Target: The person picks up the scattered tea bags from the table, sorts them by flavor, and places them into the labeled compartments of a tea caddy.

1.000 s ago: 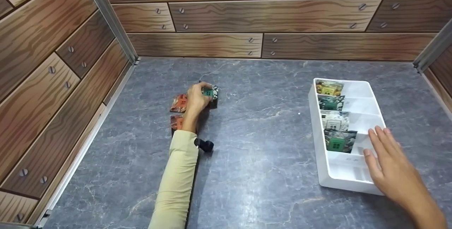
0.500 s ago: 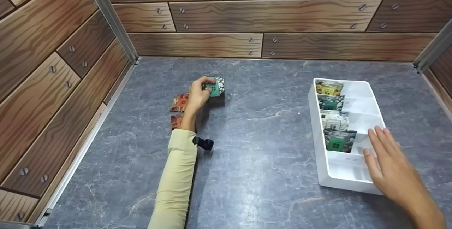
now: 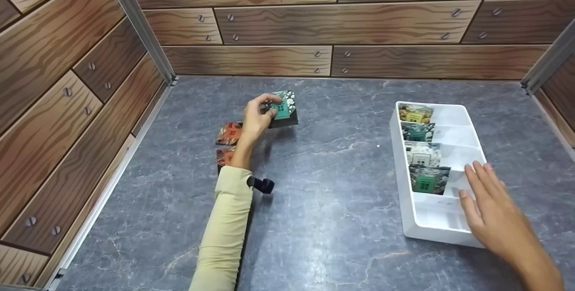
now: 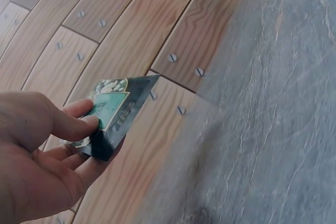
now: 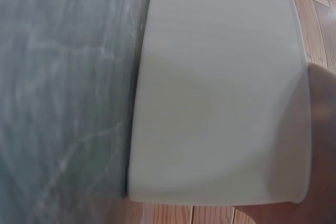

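My left hand (image 3: 257, 118) pinches a green tea bag packet (image 3: 287, 102) with white flowers on it, above the back left of the table. In the left wrist view, thumb and fingers grip one end of the tilted packet (image 4: 113, 108). Two orange packets lie under and beside my left forearm: one farther back (image 3: 228, 134), one nearer (image 3: 224, 156). My right hand (image 3: 496, 214) rests straight-fingered along the right edge of a white divided box (image 3: 409, 223). The right wrist view shows the box's outer wall (image 5: 220, 87) close up, with part of the hand (image 5: 323, 124) beside it.
Inside the box stand a yellow packet (image 3: 416, 113), a dark green packet (image 3: 418, 132), a white packet (image 3: 423, 154) and a grey-green packet (image 3: 429, 181), each in its own compartment. The front compartment shows bare white. Wood-patterned walls (image 3: 269, 26) border the marbled table (image 3: 332, 169).
My left hand has lifted the green packet and carried it slightly right and back, away from the orange packets. The right hand stays at the box.
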Available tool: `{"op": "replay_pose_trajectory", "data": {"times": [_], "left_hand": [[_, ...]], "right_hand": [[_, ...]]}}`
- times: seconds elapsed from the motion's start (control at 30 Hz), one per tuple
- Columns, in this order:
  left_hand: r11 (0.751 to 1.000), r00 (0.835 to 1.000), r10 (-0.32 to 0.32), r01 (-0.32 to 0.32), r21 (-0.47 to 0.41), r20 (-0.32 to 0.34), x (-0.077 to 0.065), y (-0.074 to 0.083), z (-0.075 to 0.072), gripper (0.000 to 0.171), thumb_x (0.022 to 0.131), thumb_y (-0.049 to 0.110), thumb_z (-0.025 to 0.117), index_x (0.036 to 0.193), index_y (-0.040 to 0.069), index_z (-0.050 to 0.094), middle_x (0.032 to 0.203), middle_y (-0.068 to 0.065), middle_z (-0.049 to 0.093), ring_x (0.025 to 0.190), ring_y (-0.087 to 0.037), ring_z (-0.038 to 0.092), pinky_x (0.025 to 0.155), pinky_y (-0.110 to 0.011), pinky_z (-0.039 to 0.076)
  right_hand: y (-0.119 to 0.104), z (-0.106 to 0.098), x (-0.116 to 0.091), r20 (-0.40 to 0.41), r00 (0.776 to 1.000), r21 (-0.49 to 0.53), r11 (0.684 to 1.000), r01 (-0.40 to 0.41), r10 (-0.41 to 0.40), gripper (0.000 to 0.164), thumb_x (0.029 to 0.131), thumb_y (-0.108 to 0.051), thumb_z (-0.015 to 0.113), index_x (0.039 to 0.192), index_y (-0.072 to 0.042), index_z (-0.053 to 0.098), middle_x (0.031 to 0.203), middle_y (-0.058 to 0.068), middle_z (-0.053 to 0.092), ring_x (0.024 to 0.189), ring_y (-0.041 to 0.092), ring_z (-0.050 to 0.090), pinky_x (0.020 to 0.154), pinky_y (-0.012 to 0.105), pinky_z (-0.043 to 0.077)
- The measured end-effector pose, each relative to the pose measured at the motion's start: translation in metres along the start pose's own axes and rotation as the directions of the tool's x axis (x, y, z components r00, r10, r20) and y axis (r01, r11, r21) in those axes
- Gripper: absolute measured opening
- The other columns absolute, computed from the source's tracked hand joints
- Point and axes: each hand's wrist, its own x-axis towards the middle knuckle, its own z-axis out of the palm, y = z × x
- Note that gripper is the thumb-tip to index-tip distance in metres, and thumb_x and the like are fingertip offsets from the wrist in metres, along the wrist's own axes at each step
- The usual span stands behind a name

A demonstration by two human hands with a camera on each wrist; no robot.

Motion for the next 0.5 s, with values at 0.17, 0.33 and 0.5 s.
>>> {"op": "replay_pose_trajectory", "data": {"times": [0.17,0.33,0.5], "left_hand": [[0.999,0.999,0.037,-0.037,0.011,0.006,-0.002,0.008,0.006,0.028,0.086,-0.013,0.068,0.107,0.004,0.076,0.11,-0.011,0.074,0.09,-0.018,0.064,0.076,-0.026,0.051],[0.996,0.996,0.086,-0.086,-0.005,0.004,-0.003,0.016,0.012,0.028,0.084,-0.015,0.068,0.106,0.001,0.075,0.108,-0.011,0.074,0.083,-0.017,0.062,0.067,-0.023,0.05],[0.993,0.993,0.117,-0.117,-0.008,0.03,-0.005,0.024,0.018,0.028,0.083,-0.014,0.07,0.107,0.0,0.075,0.11,-0.012,0.074,0.089,-0.015,0.066,0.071,-0.022,0.053]], "right_hand": [[0.0,-0.001,0.0,0.012,1.0,-0.002,1.0,-0.006,0.006,0.055,0.108,-0.018,0.045,0.154,0.009,0.033,0.161,0.031,0.027,0.155,0.039,0.012,0.127,0.042,0.0],[0.0,-0.001,0.001,0.003,1.0,0.006,1.0,0.001,-0.001,0.054,0.107,-0.017,0.045,0.153,0.009,0.035,0.16,0.032,0.029,0.154,0.04,0.014,0.127,0.044,0.001],[0.0,0.001,0.0,-0.006,1.0,0.011,1.0,0.007,-0.007,0.053,0.107,-0.016,0.046,0.152,0.011,0.037,0.158,0.033,0.03,0.154,0.042,0.016,0.127,0.045,0.002]]}}
